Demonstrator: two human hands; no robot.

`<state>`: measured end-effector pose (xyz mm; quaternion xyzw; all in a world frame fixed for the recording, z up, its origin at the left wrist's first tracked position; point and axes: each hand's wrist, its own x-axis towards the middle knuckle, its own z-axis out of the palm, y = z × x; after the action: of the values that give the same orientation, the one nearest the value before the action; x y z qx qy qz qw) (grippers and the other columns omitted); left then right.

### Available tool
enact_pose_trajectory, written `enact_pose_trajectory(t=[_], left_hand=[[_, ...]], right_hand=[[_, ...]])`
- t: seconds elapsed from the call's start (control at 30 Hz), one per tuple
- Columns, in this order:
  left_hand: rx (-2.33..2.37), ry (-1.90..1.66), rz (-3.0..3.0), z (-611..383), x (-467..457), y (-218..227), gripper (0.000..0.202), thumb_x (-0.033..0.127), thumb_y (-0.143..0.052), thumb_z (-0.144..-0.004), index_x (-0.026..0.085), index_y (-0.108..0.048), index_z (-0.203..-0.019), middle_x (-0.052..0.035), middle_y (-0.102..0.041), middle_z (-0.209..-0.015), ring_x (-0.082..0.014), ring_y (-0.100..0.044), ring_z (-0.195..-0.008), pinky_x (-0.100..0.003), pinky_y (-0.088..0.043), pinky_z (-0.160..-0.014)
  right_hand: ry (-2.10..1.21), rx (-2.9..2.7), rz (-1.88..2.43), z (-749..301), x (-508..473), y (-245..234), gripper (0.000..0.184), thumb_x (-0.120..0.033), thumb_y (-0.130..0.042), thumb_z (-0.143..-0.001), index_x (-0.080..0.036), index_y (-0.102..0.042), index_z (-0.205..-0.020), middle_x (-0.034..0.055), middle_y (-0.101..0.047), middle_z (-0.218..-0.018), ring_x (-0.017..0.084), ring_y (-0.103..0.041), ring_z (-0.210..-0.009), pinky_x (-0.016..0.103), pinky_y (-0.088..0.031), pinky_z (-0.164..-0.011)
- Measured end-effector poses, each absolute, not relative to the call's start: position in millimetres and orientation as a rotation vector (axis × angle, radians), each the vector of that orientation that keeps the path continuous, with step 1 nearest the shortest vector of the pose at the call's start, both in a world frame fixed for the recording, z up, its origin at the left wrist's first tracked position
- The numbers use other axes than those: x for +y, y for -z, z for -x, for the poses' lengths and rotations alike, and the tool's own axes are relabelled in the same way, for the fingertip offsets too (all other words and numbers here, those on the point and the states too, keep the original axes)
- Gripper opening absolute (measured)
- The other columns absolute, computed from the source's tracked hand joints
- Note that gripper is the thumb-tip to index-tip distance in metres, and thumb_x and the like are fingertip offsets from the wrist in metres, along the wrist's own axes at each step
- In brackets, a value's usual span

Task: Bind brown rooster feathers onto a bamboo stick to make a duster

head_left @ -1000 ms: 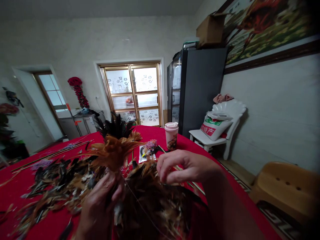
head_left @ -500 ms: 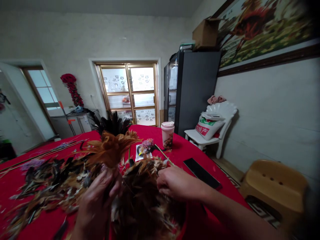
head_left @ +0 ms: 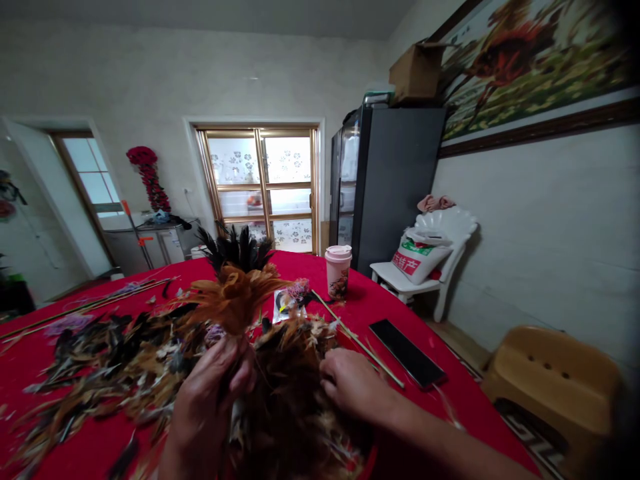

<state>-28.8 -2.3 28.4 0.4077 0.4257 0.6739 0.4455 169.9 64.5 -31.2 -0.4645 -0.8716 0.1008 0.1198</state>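
Okay, head view. The left hand (head_left: 215,393) is closed around the stem of an orange feather bundle (head_left: 235,303), held upright over the red table (head_left: 450,393). The right hand (head_left: 353,387) lies knuckles-up on the brown feather pile (head_left: 295,407) just beside it, fingers curled into the feathers; can't tell if it grips anything. The pile hides both hands' fingertips and the bundle's lower end.

Loose feathers (head_left: 100,360) are spread across the table's left side. Black feathers (head_left: 237,247) stand behind the bundle. A thin stick (head_left: 357,340) lies between the right hand and a dark phone (head_left: 407,343). A lidded cup (head_left: 339,270) stands further back. Off the table are a fridge (head_left: 395,187), a white chair (head_left: 440,227) with a bag (head_left: 417,260), and a brown stool (head_left: 555,373).
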Motion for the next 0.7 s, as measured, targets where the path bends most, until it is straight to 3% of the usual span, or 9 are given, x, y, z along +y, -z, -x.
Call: enact_pose_trajectory(t=[0.1, 0.3, 0.7], left_hand=[[0.946, -1.636, -0.961, 31, 1, -22, 0.028, 0.034, -0.066, -0.071, 0.019, -0.053, -0.051, 0.0043, -0.04, -0.045, -0.0088, -0.033, -0.041, -0.022, -0.033, -0.041], [0.794, -1.544, -0.846, 37, 11, -5, 0.027, 0.029, -0.058, -0.078, 0.017, -0.05, -0.056, 0.0077, -0.039, -0.042, -0.0035, -0.02, -0.034, -0.02, -0.036, -0.044], [0.791, -1.45, -0.776, 11, 11, 9, 0.024, 0.029, -0.056, -0.08, 0.015, -0.054, -0.06, 0.0074, -0.042, -0.04, -0.0024, -0.021, -0.032, -0.015, -0.032, -0.039]], right_hand=[[-0.668, -2.336, 1.192, -177, 74, 30, 0.012, -0.013, -0.053, -0.069, -0.015, -0.064, -0.067, 0.0002, -0.061, -0.068, 0.012, -0.054, -0.064, 0.02, -0.036, -0.059], [-1.369, -1.754, 1.006, -173, 83, 13, 0.017, -0.027, -0.061, -0.069, -0.013, -0.055, -0.061, -0.0049, -0.045, -0.055, 0.008, -0.038, -0.051, 0.019, -0.028, -0.049], [-1.507, -1.438, 0.713, -135, 67, -21, 0.021, -0.032, -0.069, -0.064, -0.012, -0.064, -0.071, -0.0011, -0.058, -0.067, 0.01, -0.048, -0.062, 0.023, -0.038, -0.063]])
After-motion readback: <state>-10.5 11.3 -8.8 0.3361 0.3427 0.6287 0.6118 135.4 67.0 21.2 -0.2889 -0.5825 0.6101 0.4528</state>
